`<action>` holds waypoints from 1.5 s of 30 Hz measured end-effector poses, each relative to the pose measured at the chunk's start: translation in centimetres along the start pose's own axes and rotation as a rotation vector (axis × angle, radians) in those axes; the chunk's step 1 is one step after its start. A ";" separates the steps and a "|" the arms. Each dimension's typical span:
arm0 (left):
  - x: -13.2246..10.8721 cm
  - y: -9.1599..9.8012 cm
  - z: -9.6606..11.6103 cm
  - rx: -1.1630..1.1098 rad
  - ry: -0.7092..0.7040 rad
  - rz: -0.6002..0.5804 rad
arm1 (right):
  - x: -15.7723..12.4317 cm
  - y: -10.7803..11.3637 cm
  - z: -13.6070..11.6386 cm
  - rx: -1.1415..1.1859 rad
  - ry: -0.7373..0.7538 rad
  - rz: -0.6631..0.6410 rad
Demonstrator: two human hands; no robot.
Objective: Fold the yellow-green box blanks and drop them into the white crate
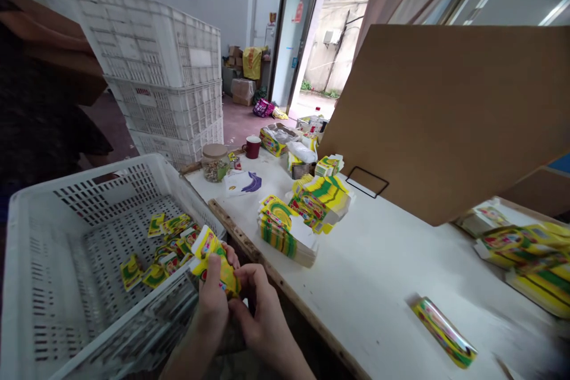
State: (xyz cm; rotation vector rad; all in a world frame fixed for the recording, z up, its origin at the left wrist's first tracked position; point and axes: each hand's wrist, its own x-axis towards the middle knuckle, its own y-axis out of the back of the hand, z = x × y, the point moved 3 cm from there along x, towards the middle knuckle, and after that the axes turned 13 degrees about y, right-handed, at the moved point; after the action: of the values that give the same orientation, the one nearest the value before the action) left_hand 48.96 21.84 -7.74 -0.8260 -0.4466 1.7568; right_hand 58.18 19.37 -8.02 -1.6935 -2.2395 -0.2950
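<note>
A small yellow and green printed carton (225,276) is held in front of me, just past the table's near edge. My left hand (214,285) is wrapped round it, thumb along its near face and fingers behind. At its lower right end my right hand (258,303) has thumb and forefinger pinched on the carton; the exact spot is partly hidden. To the left, several similar small packs (171,249) lie loose in a white plastic crate (40,237). Flat cartons stand in a stack (285,234) on the white table (356,285), beyond my hands.
Another carton stack (323,199) leans behind the first. A shiny wrapped pack (445,332) lies at the right. Farther back are a lidded jar (215,163), a red mug (252,147) and a large cardboard sheet (445,113). Tall stacked crates (164,71) stand left, beside another person (40,89).
</note>
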 end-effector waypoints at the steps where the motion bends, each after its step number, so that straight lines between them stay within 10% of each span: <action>1: 0.3 0.6 0.0 0.045 -0.013 0.036 | 0.1 0.1 0.2 0.033 -0.004 -0.010; 12: 1.3 3.6 0.1 0.408 -0.010 0.149 | 0.7 3.6 0.3 -0.188 -0.053 0.080; 18: 0.8 4.1 4.5 0.467 -0.272 0.025 | 1.2 6.2 -3.0 -0.675 0.405 0.060; 21: -0.4 3.1 6.1 0.877 -0.457 -0.091 | 1.3 5.2 -4.4 -0.885 0.598 -0.067; 24: -0.5 2.1 4.6 1.359 -0.289 -0.262 | 0.9 3.6 -4.8 -0.880 0.645 -0.197; 30: 0.6 2.6 1.3 1.523 -0.210 -0.141 | -1.0 5.5 -2.8 -0.625 0.389 0.363; 37: -1.2 2.4 -0.6 1.581 -0.554 -0.267 | -1.0 3.8 0.7 0.198 -0.216 0.296; 45: -1.4 2.1 -0.4 1.585 -0.410 -0.319 | -0.7 4.0 1.8 0.219 -0.195 0.219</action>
State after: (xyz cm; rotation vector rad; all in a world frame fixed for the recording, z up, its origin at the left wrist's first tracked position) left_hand 48.08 19.72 -9.00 0.6966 0.5526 1.3824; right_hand 62.02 20.45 -10.03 -1.8914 -2.0967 0.1680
